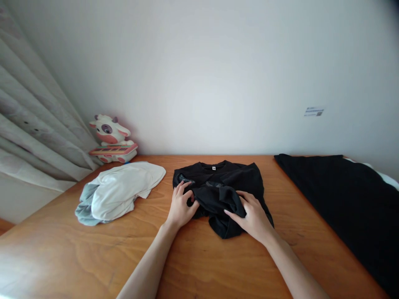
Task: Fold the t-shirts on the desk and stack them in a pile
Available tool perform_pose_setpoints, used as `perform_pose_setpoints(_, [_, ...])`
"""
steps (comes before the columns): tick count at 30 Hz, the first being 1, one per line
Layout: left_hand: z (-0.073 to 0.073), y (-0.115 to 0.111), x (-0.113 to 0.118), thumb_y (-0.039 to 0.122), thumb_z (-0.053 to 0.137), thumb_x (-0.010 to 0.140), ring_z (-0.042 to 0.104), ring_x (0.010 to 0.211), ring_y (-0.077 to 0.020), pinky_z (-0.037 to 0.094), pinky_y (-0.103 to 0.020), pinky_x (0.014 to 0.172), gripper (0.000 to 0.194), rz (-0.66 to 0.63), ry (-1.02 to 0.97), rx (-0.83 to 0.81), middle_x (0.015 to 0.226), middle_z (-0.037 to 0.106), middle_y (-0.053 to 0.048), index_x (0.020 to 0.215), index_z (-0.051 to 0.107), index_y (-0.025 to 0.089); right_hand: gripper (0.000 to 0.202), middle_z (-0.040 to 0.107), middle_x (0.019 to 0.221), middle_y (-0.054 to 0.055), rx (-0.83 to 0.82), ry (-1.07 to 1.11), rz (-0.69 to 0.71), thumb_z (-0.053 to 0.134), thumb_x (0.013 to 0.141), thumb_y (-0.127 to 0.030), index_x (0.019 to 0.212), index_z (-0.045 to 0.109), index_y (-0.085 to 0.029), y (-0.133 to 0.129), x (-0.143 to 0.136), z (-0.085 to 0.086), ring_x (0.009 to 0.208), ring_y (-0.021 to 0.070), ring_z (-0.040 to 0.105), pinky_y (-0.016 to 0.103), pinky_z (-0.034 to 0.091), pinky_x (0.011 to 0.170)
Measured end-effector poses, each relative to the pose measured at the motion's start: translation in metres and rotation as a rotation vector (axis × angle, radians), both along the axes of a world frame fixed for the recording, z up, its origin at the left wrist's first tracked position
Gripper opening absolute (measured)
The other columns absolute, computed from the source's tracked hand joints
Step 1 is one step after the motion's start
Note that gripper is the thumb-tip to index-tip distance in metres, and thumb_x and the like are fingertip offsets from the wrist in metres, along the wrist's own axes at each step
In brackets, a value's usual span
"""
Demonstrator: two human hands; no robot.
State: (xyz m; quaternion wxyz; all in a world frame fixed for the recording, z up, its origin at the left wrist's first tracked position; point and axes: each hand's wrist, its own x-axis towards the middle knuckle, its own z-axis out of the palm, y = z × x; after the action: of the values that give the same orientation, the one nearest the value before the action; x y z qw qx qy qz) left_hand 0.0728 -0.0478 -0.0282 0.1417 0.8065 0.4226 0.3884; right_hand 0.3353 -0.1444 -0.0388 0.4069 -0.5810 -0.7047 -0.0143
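A black shirt (246,176) lies bunched on the wooden table (199,265), its collar and small white label toward the wall. My left hand (181,205) grips the cloth at the shirt's left side, thumb and fingers curled round a fold. At the right, my right hand (252,214) holds a rolled bundle of the same black fabric between thumb and fingers. The lower part of the shirt is gathered up between both hands, and one loose black end hangs toward me on the tabletop.
A crumpled white and grey-green garment (121,191) lies at the left. Behind it, a toy cow with a keyboard (112,139) stands by the curtain (34,116). Large black cloth (349,199) covers the table's right side, with white fabric (386,178) beyond it.
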Motion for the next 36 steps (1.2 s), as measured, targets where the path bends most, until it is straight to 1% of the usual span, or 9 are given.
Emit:
perform_pose_setpoints(8, [0.010,-0.002,-0.003,0.038,0.056,0.090,0.065,0.103,-0.0254,0.050,-0.035,0.095,0.021,0.185,-0.618,-0.040,0.106,0.071,-0.006,0.074,0.051,0.025,0.020,0.068,0.107,0.010,0.218,0.100,-0.154,0.057,0.094,-0.022,0.112,0.065,-0.026,0.000,0.004,0.003,0.100,0.0295,0.065,0.047,0.054,0.088])
perform_pose_setpoints(11, [0.005,0.007,-0.008,0.041,0.055,0.090,0.057,0.073,-0.0207,0.049,-0.030,0.073,0.024,0.310,-0.656,-0.056,0.074,0.060,0.000,0.073,0.048,0.026,0.028,0.066,0.111,0.011,0.276,0.145,-0.215,0.055,0.093,-0.019,0.120,0.060,-0.026,0.003,0.010,0.001,0.105,0.0314,0.062,0.050,0.051,0.092])
perform_pose_setpoints(13, [0.002,0.013,-0.010,0.039,0.055,0.089,0.052,0.067,-0.0189,0.046,-0.029,0.067,0.020,0.336,-0.644,-0.067,0.068,0.052,0.002,0.076,0.048,0.026,0.029,0.066,0.111,0.013,0.275,0.167,-0.243,0.055,0.093,-0.021,0.121,0.057,-0.024,0.006,0.014,-0.002,0.105,0.0320,0.062,0.050,0.051,0.092])
perform_pose_setpoints(15, [0.002,0.016,-0.009,0.037,0.055,0.087,0.054,0.069,-0.0186,0.047,-0.030,0.070,0.012,0.283,-0.616,-0.090,0.073,0.054,0.002,0.090,0.053,0.026,0.025,0.065,0.106,0.013,0.252,0.186,-0.290,0.055,0.093,-0.024,0.117,0.057,-0.022,0.008,0.016,-0.006,0.100,0.0322,0.062,0.049,0.052,0.087])
perform_pose_setpoints(18, [0.006,0.017,-0.007,0.034,0.053,0.085,0.060,0.081,-0.0217,0.051,-0.037,0.084,0.038,0.085,-0.444,-0.137,0.085,0.060,-0.001,0.122,0.057,0.023,0.013,0.065,0.096,0.011,0.173,0.200,-0.327,0.053,0.093,-0.028,0.105,0.057,-0.023,0.010,0.014,-0.012,0.092,0.0311,0.064,0.044,0.053,0.079])
perform_pose_setpoints(22, [0.010,0.013,-0.005,0.030,0.059,0.076,0.058,0.115,-0.0319,0.043,-0.050,0.109,0.037,-0.110,-0.091,-0.098,0.116,0.063,-0.010,0.110,0.071,0.023,0.010,0.068,0.088,0.008,0.018,0.139,-0.279,0.050,0.095,-0.032,0.096,0.057,-0.025,0.008,0.010,-0.013,0.083,0.0295,0.068,0.039,0.052,0.069])
perform_pose_setpoints(28, [-0.002,0.011,-0.005,0.021,0.057,0.072,0.058,0.122,-0.0330,0.044,-0.053,0.110,0.031,-0.063,-0.056,-0.043,0.126,0.064,-0.014,0.100,0.070,0.021,0.027,0.068,0.077,0.008,-0.015,-0.069,-0.412,0.057,0.092,-0.040,0.109,0.057,-0.019,-0.005,0.000,-0.007,0.073,0.0305,0.067,0.039,0.049,0.065])
perform_pose_setpoints(32, [-0.009,0.001,-0.011,0.021,0.051,0.073,0.061,0.122,-0.0292,0.046,-0.047,0.111,0.036,0.006,-0.186,-0.067,0.125,0.066,-0.013,0.104,0.069,0.020,0.057,0.070,0.112,0.021,0.055,-0.201,-0.489,0.065,0.085,-0.044,0.129,0.051,-0.011,-0.026,-0.018,-0.009,0.100,0.0359,0.066,0.047,0.049,0.085])
perform_pose_setpoints(36, [0.002,-0.005,-0.026,0.023,0.047,0.074,0.066,0.116,-0.0275,0.050,-0.041,0.106,0.037,0.024,-0.211,-0.129,0.118,0.071,-0.012,0.102,0.071,0.018,0.044,0.062,0.132,0.023,-0.054,-0.265,-0.608,0.063,0.087,-0.034,0.126,0.059,-0.012,-0.048,-0.016,-0.001,0.117,0.0390,0.059,0.052,0.045,0.094])
